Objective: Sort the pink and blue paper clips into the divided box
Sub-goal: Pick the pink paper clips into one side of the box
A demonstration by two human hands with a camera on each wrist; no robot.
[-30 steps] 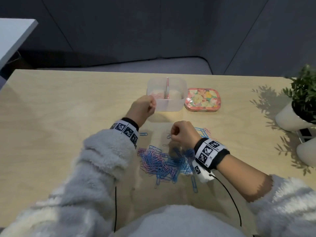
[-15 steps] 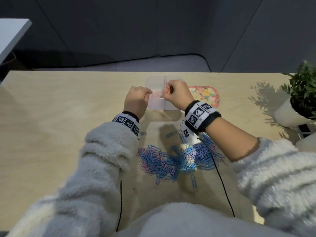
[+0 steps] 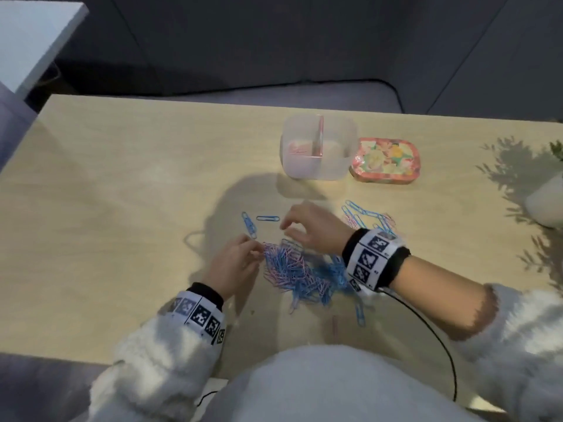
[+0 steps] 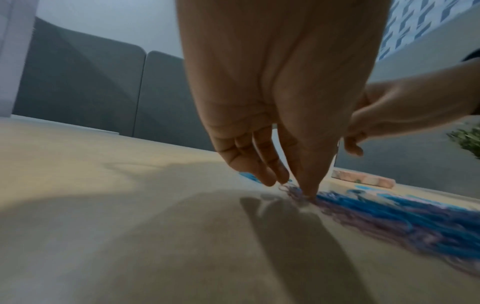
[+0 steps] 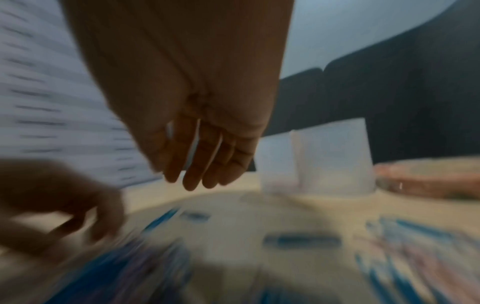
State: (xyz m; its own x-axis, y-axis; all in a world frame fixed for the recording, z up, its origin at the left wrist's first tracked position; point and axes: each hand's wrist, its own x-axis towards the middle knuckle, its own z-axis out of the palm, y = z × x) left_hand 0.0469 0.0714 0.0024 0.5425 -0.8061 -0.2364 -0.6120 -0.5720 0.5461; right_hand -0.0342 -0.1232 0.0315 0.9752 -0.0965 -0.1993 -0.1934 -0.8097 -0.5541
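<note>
Two hands work over a heap of paper clips near the middle of the table's near edge. Left hand (image 3: 234, 268): fingers extended downward, fingertips (image 4: 309, 190) drawn together on pink clips at the left margin of the mixed pink and blue pile (image 3: 300, 274); whether a clip is actually pinched cannot be told from the blurred frames. Right hand (image 3: 310, 228): fingers loosely extended and slightly apart, holding nothing, hovering just above the far side of the pile; the right wrist view is heavily blurred. Two loose blue clips (image 3: 259, 222) lie on the table (image 3: 122, 208) just beyond the left hand. A smaller scatter of blue and pink clips (image 3: 368, 217) lies to the right of the right hand, partly hidden by the wristband (image 3: 373, 258). Divided box (image 3: 318, 147): translucent, upright, toward the far edge of the table, well apart from the pile; a few pink clips rest in its left compartment, while the contents of the right compartment cannot be made out. Floral lid (image 3: 385, 161): flat on the table, just beside the box's right wall. White plant pot (image 3: 545, 202): at the right edge of the table.
</note>
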